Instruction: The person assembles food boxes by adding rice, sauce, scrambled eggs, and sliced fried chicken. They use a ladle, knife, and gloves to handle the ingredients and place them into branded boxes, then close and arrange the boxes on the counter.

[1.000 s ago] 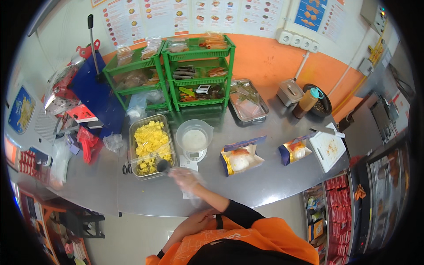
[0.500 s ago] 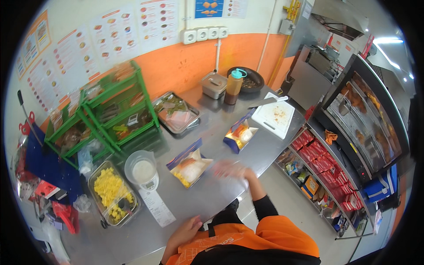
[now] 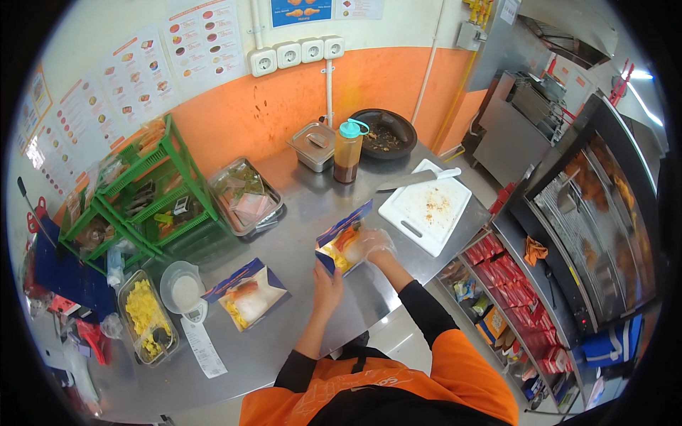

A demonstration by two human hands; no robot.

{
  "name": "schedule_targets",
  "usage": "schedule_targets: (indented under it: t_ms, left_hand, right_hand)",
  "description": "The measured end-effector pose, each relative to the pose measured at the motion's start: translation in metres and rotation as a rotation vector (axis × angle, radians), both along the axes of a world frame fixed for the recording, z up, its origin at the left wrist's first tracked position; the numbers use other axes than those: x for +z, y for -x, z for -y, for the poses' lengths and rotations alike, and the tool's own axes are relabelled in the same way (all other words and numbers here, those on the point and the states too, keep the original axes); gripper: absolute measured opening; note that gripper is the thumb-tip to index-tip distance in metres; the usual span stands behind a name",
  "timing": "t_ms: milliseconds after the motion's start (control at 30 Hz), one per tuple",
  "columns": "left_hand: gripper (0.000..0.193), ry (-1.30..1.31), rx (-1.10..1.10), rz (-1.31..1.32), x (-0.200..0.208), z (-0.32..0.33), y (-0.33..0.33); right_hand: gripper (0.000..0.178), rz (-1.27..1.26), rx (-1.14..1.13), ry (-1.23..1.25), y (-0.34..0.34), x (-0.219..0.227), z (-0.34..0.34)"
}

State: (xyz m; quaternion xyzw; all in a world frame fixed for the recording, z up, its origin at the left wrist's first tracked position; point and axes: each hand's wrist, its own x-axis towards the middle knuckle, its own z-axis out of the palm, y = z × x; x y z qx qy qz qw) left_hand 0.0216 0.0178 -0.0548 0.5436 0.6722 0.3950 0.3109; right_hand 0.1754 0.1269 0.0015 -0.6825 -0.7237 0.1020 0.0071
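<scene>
Both hands at one open paperboard box, the held box (image 3: 344,222), on the steel table (image 3: 302,231) left of the white cutting board (image 3: 445,227). Left hand (image 3: 325,290), bare, grasps its near-left wall; right hand (image 3: 378,243), in a clear glove, is at the right side, over or against the white mound. Blur and glove film hide those fingertips, so whether they pinch anything cannot be told. Contents of the held box: yellow food, a white mound, a reddish-brown piece. The second box (image 3: 234,277), nearer the scale (image 3: 198,312), shows the same three and has no hand on it. Judged from this, filling looks well advanced in both; closing is not done, since both lids stand up. More yellow food (image 3: 145,309) remains in the tray (image 3: 168,351) at far left. Edges: the near table edge runs diagonally below the held box, passing under the forearms; the board's lower corner sits close to that edge. Room: bare steel shows between the two boxes and behind them toward the shallow pan (image 3: 268,219); on the right, the gap to the board is narrower, and the knife (image 3: 410,181) lies across the board's far side.
</scene>
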Motion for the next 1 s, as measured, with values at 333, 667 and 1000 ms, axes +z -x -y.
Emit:
schedule_targets:
  t_ms: [333, 667, 1000]
  left_hand:
    - [0.055, 0.128, 0.029, -0.032, 0.017, -0.012, -0.008]
    - [0.052, -0.048, 0.012, -0.150, -0.008, -0.002, 0.003]
    - [0.052, 0.013, -0.006, 0.055, 0.011, 0.002, 0.004]
  right_hand:
    - [0.033, -0.189, 0.207, 0.147, -0.022, -0.022, -0.011]
    - [0.029, 0.021, 0.071, -0.015, 0.006, 0.015, -0.015]
    - [0.023, 0.042, 0.127, -0.067, -0.008, -0.006, -0.025]
